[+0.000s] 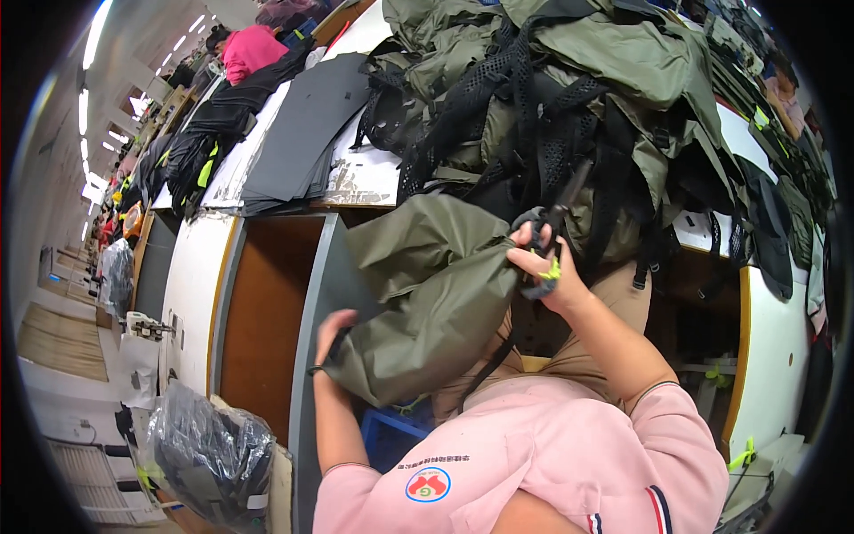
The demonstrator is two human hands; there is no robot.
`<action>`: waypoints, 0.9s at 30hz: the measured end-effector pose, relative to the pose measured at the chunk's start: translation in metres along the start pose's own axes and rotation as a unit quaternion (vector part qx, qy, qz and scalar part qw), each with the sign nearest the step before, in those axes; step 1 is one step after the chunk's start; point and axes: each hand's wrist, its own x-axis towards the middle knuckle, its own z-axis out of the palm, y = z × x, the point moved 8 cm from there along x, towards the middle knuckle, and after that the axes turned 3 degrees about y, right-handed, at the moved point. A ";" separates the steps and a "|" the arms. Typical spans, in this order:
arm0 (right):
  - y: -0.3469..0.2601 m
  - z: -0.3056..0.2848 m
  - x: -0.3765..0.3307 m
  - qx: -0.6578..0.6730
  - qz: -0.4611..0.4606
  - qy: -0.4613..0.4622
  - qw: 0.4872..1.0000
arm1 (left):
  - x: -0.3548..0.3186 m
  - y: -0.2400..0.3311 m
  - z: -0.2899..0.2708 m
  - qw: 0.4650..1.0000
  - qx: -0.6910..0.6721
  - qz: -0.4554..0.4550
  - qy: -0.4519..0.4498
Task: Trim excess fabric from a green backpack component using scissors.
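Observation:
A large olive-green fabric bag [436, 311] spreads between my two hands, in front of my body. My right hand [550, 271] is closed at its right end, where dark straps and a yellow-green tab [550, 273] bunch up around the fingers. A narrow dark piece [571, 189] sticks up from that hand, too blurred to name. At the bag's lower left edge is my left hand [333, 336], touching the fabric. Its fingers are blurred and partly hidden, so their grip cannot be made out.
Beyond my hands, olive bags with black mesh straps [534, 98] heap on the table. Dark flat sheets [302, 125] are stacked left of them. Below are an open cabinet [271, 303], a blue crate [391, 436] and a plastic-wrapped bundle [209, 454]. A person in pink [253, 52] sits far left.

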 end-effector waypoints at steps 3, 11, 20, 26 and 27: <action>-0.021 -0.013 -0.015 -0.076 -0.020 -0.027 0.997 | -0.035 0.150 0.066 0.935 0.080 0.303 0.165; -0.054 0.032 -0.033 -0.139 -0.087 -0.139 0.977 | -0.097 0.232 0.294 0.831 0.260 0.430 -0.239; -0.120 0.041 -0.040 -0.187 -0.195 -0.141 0.952 | -0.088 0.213 0.331 0.834 0.201 0.426 -0.288; -0.162 0.030 -0.035 -0.281 -0.304 -0.071 0.908 | -0.111 0.341 0.290 0.767 0.191 0.602 -0.110; -0.163 0.029 -0.034 -0.301 -0.276 -0.026 0.913 | -0.122 0.353 0.292 0.728 0.214 0.645 -0.094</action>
